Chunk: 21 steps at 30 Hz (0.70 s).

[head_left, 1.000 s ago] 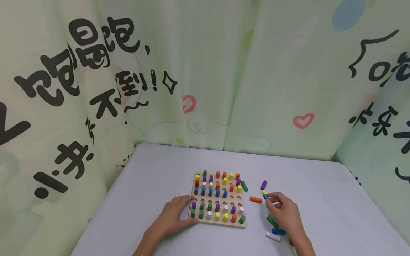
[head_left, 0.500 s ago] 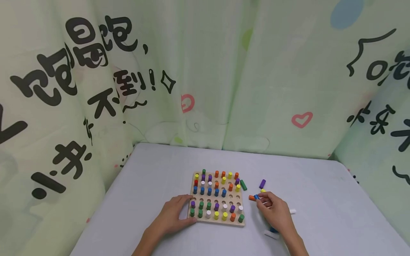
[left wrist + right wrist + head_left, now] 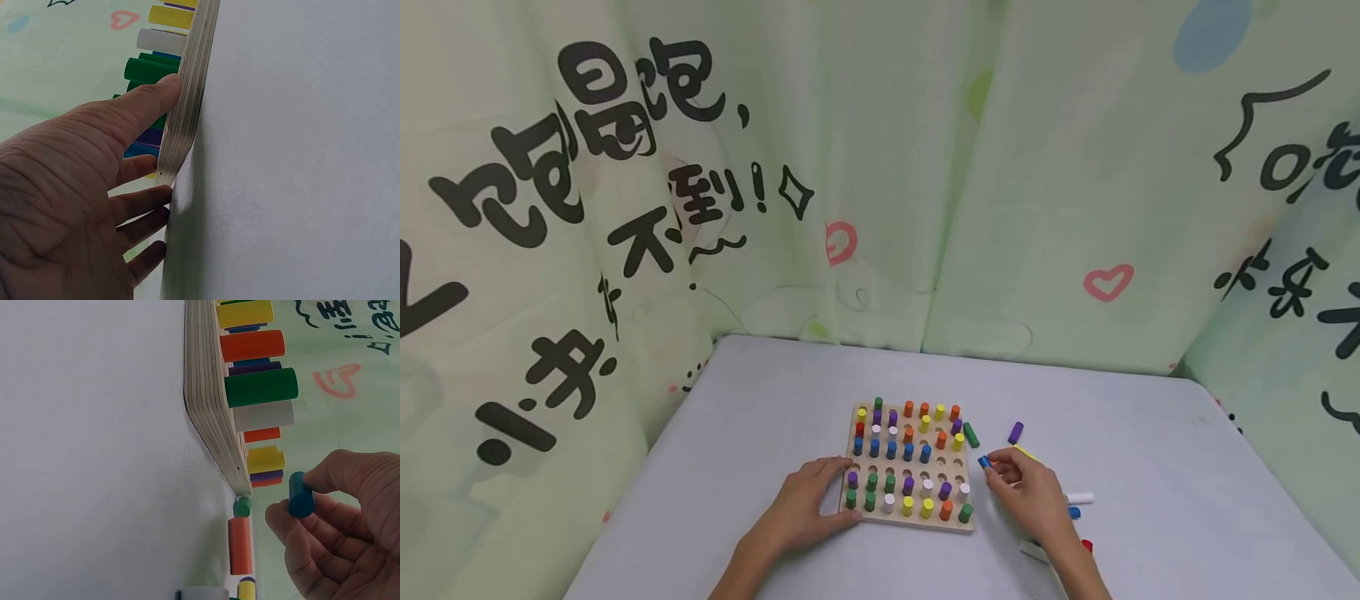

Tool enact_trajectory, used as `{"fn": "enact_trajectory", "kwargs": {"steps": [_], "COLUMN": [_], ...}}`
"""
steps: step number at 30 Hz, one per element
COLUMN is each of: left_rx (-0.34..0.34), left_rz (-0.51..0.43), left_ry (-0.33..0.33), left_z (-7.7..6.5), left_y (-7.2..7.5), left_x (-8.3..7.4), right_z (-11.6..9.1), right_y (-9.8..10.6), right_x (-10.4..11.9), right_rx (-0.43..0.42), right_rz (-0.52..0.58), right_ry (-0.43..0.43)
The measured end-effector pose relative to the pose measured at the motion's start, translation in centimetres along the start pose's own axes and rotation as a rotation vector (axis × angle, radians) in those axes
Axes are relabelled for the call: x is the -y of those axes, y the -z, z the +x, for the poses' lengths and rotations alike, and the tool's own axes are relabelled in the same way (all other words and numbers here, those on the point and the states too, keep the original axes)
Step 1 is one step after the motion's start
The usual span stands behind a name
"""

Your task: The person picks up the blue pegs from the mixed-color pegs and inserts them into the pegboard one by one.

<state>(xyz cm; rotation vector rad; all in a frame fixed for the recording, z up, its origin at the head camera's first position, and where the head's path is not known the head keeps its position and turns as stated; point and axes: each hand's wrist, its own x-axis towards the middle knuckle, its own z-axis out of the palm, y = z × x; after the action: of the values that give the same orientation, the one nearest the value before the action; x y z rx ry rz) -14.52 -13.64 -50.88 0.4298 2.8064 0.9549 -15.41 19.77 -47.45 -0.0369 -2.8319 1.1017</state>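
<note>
A wooden pegboard (image 3: 910, 524) lies on the table with rows of coloured pegs upright in it. At its near left corner my left hand (image 3: 807, 504) touches the board, the thumb (image 3: 147, 103) along the near edge and the fingers spread by the left side. Between thumb and fingertips my right hand (image 3: 1026, 492) pinches a blue peg (image 3: 301, 495), just right of the board. Several holes (image 3: 942, 461) in the middle rows show bare to the right of a row of blue pegs (image 3: 891, 451).
Loose pegs lie right of the board: a green peg (image 3: 972, 435) close to its edge, a purple peg (image 3: 1016, 432), and a white peg (image 3: 1080, 498) beyond my right hand. An orange peg (image 3: 239, 545) shows in the right wrist view. Printed curtains (image 3: 880, 167) surround the table (image 3: 790, 375).
My right hand has moved left toward the board with the blue peg, away from the loose pegs. My left hand has stayed at the board's corner.
</note>
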Motion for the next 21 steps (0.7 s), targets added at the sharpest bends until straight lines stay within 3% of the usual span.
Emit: {"fn": "enact_trajectory", "kwargs": {"steps": [21], "left_rx": [-0.002], "left_rz": [-0.002], "left_ry": [-0.005], "left_z": [-0.1], "left_y": [0.1], "left_x": [0.0], "right_z": [0.5], "right_y": [-0.9], "right_x": [1.2], "right_rx": [0.021], "right_rz": [-0.007], "right_ry": [-0.022]}}
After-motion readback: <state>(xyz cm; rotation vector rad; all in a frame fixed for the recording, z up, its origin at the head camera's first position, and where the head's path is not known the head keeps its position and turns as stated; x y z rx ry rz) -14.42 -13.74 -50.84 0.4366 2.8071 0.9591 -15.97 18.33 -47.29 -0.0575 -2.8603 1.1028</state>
